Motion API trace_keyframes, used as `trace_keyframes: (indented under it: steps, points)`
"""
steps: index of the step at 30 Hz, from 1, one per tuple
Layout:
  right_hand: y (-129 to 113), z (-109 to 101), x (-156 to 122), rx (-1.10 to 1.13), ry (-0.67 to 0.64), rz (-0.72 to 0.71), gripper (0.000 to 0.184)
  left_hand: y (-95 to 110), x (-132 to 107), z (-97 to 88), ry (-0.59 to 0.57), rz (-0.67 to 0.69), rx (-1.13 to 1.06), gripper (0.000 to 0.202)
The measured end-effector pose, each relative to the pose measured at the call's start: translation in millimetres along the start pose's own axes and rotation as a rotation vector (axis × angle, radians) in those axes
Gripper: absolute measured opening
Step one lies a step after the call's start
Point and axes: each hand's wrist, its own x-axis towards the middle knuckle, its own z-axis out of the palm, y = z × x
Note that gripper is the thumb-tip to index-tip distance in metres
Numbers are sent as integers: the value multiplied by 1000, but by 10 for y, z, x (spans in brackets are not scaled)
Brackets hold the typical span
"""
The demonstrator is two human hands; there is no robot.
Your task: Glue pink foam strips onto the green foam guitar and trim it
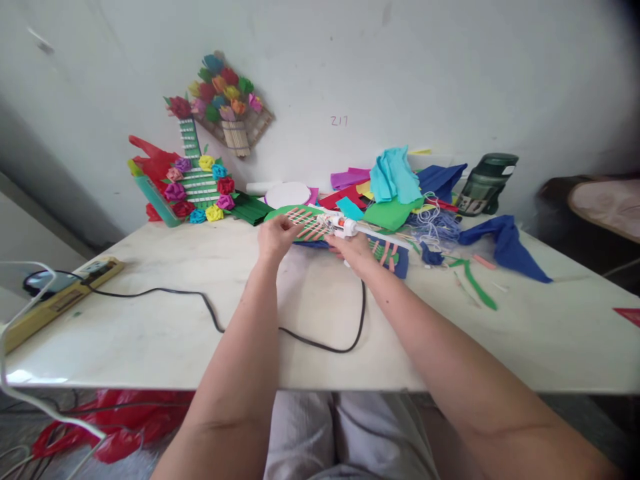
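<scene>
A flat green oval of paper or felt, crossed by a row of pale, thin sticks, was held at the middle of the far side of the table. Its near edge was pinched by the left hand, the fingers closed on it. A white plastic glue gun with an orange part was gripped from below by the right hand, its nozzle laid against the sticks. A black cord, smooth and looped, was trailed from the gun across the pale, stone-like tabletop to a long yellow power strip at the left edge.

Behind the oval, soft sheets were heaped: cyan, purple, red and green pieces, with a crumpled blue cloth and a tangle of thread beside them. A dark green bottle was leaned against the wall. At the left, a stick frame trimmed with rolled paper roses was propped up, and a fan-shaped bouquet was fixed above it.

"Z17" was written faintly in red on the rough white wall.
</scene>
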Motion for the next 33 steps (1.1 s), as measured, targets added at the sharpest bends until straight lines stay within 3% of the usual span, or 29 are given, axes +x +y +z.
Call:
trace_keyframes:
  steps: [2, 4, 7, 17, 33]
  points:
    - [10, 7, 9, 0, 18, -24, 35, -72, 13, 87, 82, 224, 96, 14]
    - [29, 16, 21, -8, 29, -17, 36, -142, 18, 179, 28, 419, 106, 12]
    - [81, 28, 47, -17, 28, 30, 38, -220, 18, 278, -83, 557, 106, 12]
    - [164, 43, 84, -60, 98, -12, 45, -259, 32, 346, -211, 524, 169, 8]
    - [179, 18, 97, -77, 94, -15, 40, -204, 77, 407, -335, 518, 150, 14]
